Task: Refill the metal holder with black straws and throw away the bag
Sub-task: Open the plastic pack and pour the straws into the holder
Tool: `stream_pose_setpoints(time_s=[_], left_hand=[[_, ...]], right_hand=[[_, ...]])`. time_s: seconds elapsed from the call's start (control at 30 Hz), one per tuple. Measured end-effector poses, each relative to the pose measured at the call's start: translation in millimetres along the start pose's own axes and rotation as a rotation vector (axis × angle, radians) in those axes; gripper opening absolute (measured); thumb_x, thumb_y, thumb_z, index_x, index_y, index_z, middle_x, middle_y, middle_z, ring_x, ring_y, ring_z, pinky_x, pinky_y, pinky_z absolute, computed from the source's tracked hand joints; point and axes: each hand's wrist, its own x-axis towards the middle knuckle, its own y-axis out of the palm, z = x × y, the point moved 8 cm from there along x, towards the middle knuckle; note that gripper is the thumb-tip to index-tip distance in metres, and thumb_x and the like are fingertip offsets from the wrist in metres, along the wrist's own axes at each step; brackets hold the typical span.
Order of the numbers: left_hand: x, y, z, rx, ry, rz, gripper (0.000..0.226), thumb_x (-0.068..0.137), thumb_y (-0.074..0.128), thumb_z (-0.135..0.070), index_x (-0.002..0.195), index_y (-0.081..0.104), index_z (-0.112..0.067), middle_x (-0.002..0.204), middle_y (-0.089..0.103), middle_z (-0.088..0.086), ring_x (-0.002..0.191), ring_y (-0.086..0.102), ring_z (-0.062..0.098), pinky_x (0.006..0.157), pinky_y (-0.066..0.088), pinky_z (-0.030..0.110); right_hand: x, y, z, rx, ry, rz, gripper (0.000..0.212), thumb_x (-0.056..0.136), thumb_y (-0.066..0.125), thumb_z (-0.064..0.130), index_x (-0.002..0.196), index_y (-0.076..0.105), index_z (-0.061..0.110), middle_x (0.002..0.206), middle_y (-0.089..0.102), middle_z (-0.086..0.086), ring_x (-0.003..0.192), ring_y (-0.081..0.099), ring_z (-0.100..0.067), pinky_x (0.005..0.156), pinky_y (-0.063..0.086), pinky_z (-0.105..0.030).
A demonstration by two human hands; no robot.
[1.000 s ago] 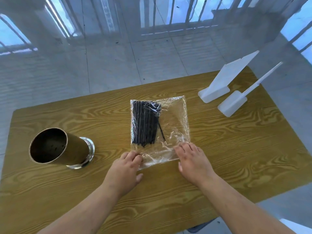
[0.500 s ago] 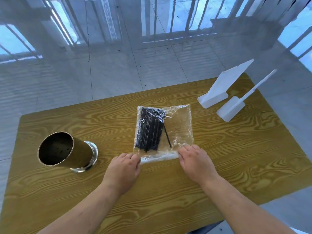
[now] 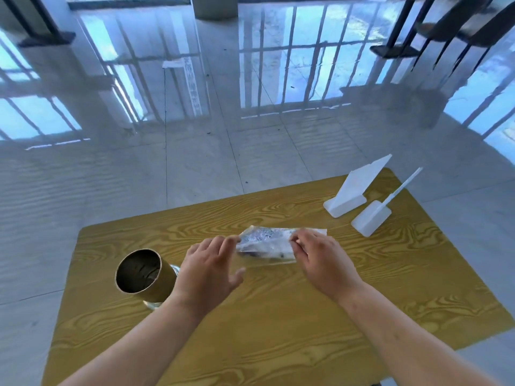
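The clear bag is held in the middle of the bench, stretched sideways between the two hands. Its right part is gripped by the right hand, whose fingers are curled over the plastic, while a short end of the bag is left sticking out beyond the knuckles. The left hand is found at the bag's left end, with fingers stretched towards the corner and the thumb spread wide below. Whether the plastic is pinched there cannot be told from the blur. The black straws are seen only as a dark smear low inside the bag. The metal holder is placed just left of the left wrist, its open mouth tilted towards the camera. Two white plastic stands are set at the bench's far right corner, well apart from the hands.
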Motion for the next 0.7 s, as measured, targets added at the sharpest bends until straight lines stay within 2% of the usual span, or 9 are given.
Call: stream_pose_setpoints(time_s=[0.1, 0.2, 0.27, 0.37, 0.43, 0.5, 0.6, 0.7], left_hand=[[11, -21, -6, 0.004, 0.07, -0.048, 0.079, 0.069, 0.091, -0.045, 0.133, 0.054, -0.017, 0.106, 0.07, 0.005, 0.092, 0.073, 0.03, 0.079, 0.06, 0.048], [22, -36, -14, 0.003, 0.13, -0.062, 0.094, 0.062, 0.094, -0.05, 0.138, 0.049, -0.019, 0.11, 0.067, 0.005, 0.095, 0.071, 0.029, 0.077, 0.061, 0.046], [27, -43, -21, 0.051, 0.184, -0.066, 0.094, 0.06, 0.096, -0.045, 0.137, 0.047, -0.02, 0.112, 0.067, 0.006, 0.093, 0.072, 0.029, 0.075, 0.062, 0.046], [36, -50, -24, 0.071, 0.212, -0.078, 0.062, 0.075, 0.086, -0.027, 0.128, 0.054, -0.017, 0.11, 0.069, 0.007, 0.091, 0.073, 0.03, 0.075, 0.062, 0.047], [44, -58, -23, 0.004, 0.181, -0.085, 0.034, 0.088, 0.072, -0.025, 0.12, 0.064, -0.018, 0.109, 0.073, 0.003, 0.095, 0.074, 0.029, 0.082, 0.058, 0.045], [51, -65, -25, -0.057, 0.184, -0.076, 0.019, 0.095, 0.064, -0.029, 0.11, 0.069, -0.019, 0.103, 0.076, -0.001, 0.093, 0.074, 0.027, 0.081, 0.057, 0.041], [62, -63, -27, -0.105, 0.158, -0.007, 0.024, 0.1, 0.058, -0.038, 0.09, 0.068, -0.02, 0.087, 0.07, -0.005, 0.079, 0.066, 0.022, 0.068, 0.05, 0.034], [71, -52, -23, -0.192, 0.057, 0.146, 0.032, 0.099, 0.058, -0.042, 0.076, 0.057, -0.02, 0.074, 0.057, -0.01, 0.069, 0.057, 0.018, 0.057, 0.04, 0.032]], right_hand=[[11, -13, 12, 0.031, 0.021, -0.006, 0.013, 0.108, 0.056, 0.029, 0.108, 0.067, 0.024, 0.089, 0.069, 0.015, 0.077, 0.062, -0.007, 0.069, 0.043, -0.028], [18, -21, 18, 0.064, 0.075, 0.019, 0.012, 0.108, 0.054, 0.033, 0.113, 0.064, 0.028, 0.09, 0.069, 0.015, 0.075, 0.063, -0.006, 0.062, 0.044, -0.028], [21, -26, 21, 0.069, 0.087, 0.023, 0.009, 0.107, 0.055, 0.033, 0.111, 0.062, 0.028, 0.088, 0.068, 0.015, 0.073, 0.063, -0.006, 0.059, 0.046, -0.028], [23, -36, 24, 0.063, 0.098, 0.03, 0.008, 0.106, 0.057, 0.033, 0.108, 0.064, 0.03, 0.086, 0.07, 0.014, 0.075, 0.066, -0.006, 0.063, 0.054, -0.032], [24, -43, 23, 0.045, 0.106, 0.026, 0.008, 0.106, 0.058, 0.034, 0.107, 0.065, 0.031, 0.086, 0.071, 0.013, 0.076, 0.067, -0.006, 0.066, 0.058, -0.033], [23, -46, 21, 0.019, 0.118, 0.027, 0.008, 0.105, 0.058, 0.035, 0.107, 0.064, 0.032, 0.089, 0.072, 0.013, 0.077, 0.066, -0.005, 0.064, 0.055, -0.03], [21, -48, 16, -0.006, 0.127, 0.027, 0.008, 0.104, 0.058, 0.036, 0.108, 0.063, 0.031, 0.091, 0.071, 0.013, 0.078, 0.064, -0.002, 0.059, 0.044, -0.02], [15, -50, 12, -0.03, 0.13, -0.008, 0.011, 0.104, 0.058, 0.036, 0.11, 0.064, 0.029, 0.087, 0.065, 0.015, 0.08, 0.063, -0.007, 0.06, 0.038, -0.015]])
